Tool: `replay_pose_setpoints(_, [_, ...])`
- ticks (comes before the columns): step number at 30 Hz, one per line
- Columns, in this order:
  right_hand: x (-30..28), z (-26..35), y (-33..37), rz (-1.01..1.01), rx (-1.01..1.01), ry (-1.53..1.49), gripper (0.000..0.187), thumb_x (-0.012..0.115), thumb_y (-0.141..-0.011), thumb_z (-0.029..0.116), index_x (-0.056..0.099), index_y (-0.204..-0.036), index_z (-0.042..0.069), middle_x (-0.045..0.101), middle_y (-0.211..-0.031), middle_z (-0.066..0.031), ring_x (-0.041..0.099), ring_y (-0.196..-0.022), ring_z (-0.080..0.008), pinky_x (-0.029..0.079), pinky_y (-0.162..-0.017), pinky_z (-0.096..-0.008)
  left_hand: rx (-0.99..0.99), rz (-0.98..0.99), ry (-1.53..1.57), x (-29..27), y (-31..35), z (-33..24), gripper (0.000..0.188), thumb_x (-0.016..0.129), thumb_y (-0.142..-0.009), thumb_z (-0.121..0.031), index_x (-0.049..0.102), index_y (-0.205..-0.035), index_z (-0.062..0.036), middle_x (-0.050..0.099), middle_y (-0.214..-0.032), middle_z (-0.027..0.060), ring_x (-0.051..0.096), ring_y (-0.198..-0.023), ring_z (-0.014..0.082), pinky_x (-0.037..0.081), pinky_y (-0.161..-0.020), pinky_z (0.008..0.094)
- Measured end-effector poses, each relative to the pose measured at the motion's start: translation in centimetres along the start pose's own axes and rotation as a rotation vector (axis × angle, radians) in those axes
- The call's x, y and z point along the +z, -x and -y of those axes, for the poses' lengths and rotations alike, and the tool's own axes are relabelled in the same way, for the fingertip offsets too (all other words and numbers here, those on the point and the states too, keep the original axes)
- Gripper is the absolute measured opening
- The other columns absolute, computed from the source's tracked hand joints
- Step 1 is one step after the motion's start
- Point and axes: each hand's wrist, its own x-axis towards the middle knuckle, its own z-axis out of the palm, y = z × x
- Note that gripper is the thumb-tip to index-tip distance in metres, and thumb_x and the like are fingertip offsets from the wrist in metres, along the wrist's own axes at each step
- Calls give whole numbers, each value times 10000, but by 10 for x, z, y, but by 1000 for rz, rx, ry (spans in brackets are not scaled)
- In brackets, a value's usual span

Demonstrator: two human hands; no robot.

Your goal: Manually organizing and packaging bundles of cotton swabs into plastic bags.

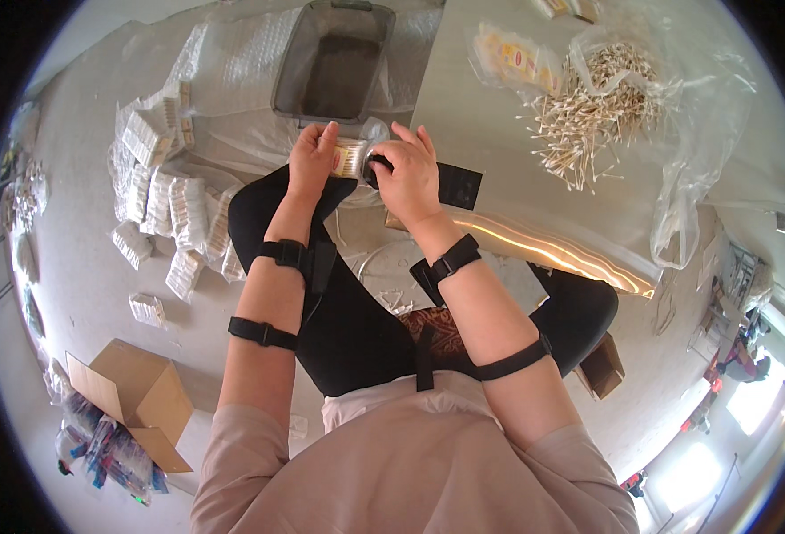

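The swab packet (348, 157), a clear pack with a yellow label, is held in the air between the hands, above the near side of the grey plastic tub (294, 67). The left hand (312, 158) is closed on the packet's left side, thumb uppermost. The right hand (407, 173) is at the opposite side; its thumb and index finger are curled close together at a small black item (373, 171), while other fingers are raised. Whether that item is gripped or worn cannot be told.

Key relation: the packet lies directly right of the left hand and directly left of the right hand. The left hand is the nearer, being in firm contact. The visible portion spans the gap between the hands; its ends are partly covered, so the long axis cannot be confirmed. Loose clear film (375, 130) stands just beyond the right fingertips.

Right of the hands is the grey surface (490, 133). It carries a heap of loose cotton swabs (601, 102), yellow-and-white printed pouches (517, 58) and a clear plastic bag (690, 142). To the left, white bundles (188, 209) lie on the floor (205, 325), with an open cardboard box (134, 383) nearer the wearer.
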Motion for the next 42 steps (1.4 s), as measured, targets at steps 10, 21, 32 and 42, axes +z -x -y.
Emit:
replay_pose_setpoints(10, [0,2,-5,-62,89,-112,246,709,-699,28,581,-904,72,659,-905,-74,558,-1139,-295,317,-1076,-499,-10,32,49,-1,0,-2,280,590,-961,-306,558,-830,-60,487,-641,-48,438,-538,19,368,-471,197])
replay_pose_setpoints(21, [-2,-7,-14,-42,-13,73,82,686,-731,76,655,-803,99,622,-941,-59,503,-1184,-298,309,-1088,-505,51,46,49,2,5,-9,257,555,-981,-283,551,-818,-85,497,-659,-60,431,-538,15,348,-464,188])
replay_pose_setpoints(32, [-10,-19,-27,122,-76,84,98,642,-777,134,735,-746,140,652,-952,-35,498,-1203,-268,283,-1111,-477,71,-1,-37,-1,7,-12,241,605,-955,-260,574,-860,-41,484,-624,-41,438,-519,29,370,-467,202])
replay_pose_setpoints(42, [-15,-31,-29,137,-113,66,136,616,-780,126,736,-719,145,658,-949,-18,509,-1207,-243,288,-1120,-453,98,8,-43,5,10,-17,249,614,-950,-259,559,-831,-46,484,-615,-42,440,-509,31,358,-454,205])
